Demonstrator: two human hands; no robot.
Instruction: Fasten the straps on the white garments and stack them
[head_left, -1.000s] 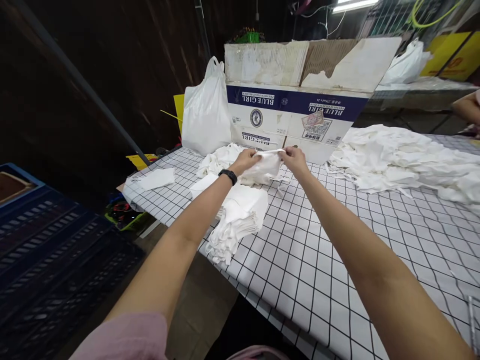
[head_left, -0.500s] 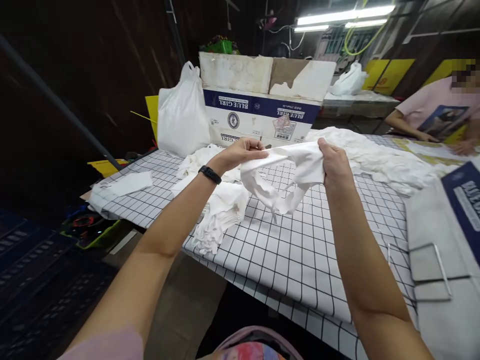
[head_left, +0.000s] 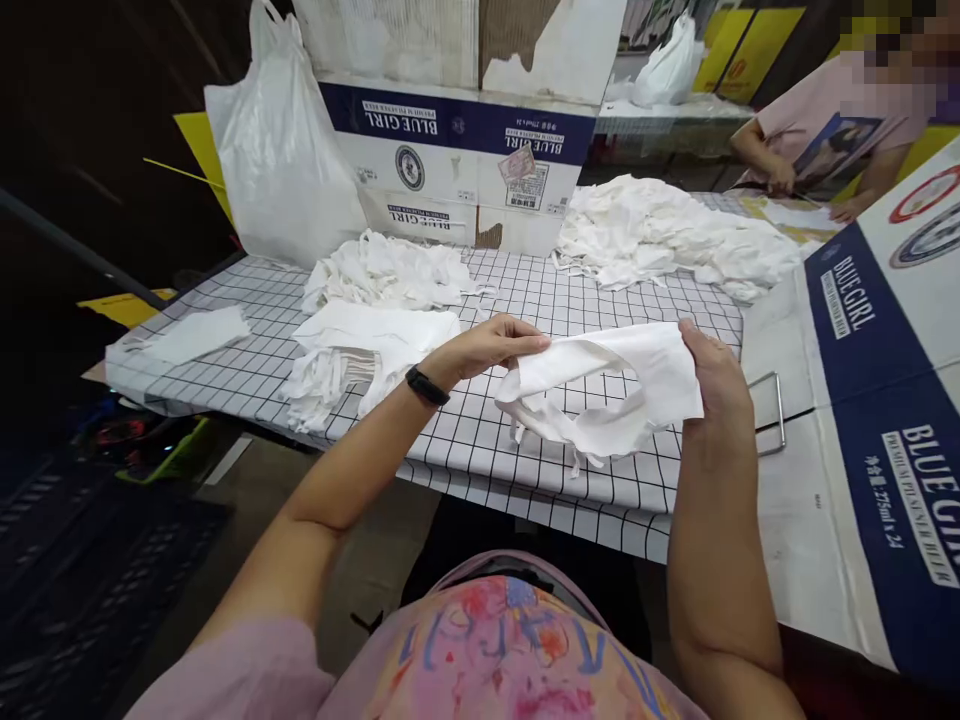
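Fingers [head_left: 534,344] of the left hand [head_left: 491,352] pinch one end of a white cloth piece [head_left: 667,375]; the right hand [head_left: 718,388] grips the other, its long axis crosswise between them above the checked tablecloth [head_left: 465,455]. Left of both, nearer the left hand, lies the white stack [head_left: 420,330].

Cloth piece [head_left: 666,365] between left hand [head_left: 501,342] and right hand [head_left: 720,380], over table [head_left: 480,440]; cloth stack [head_left: 375,335] left of left hand, loose pile [head_left: 390,275] behind stack, bag [head_left: 281,170] behind-left of pile, rear carton [head_left: 435,165] right of bag; cloth heap [head_left: 660,235] right of pile, side carton [head_left: 862,430] at right.
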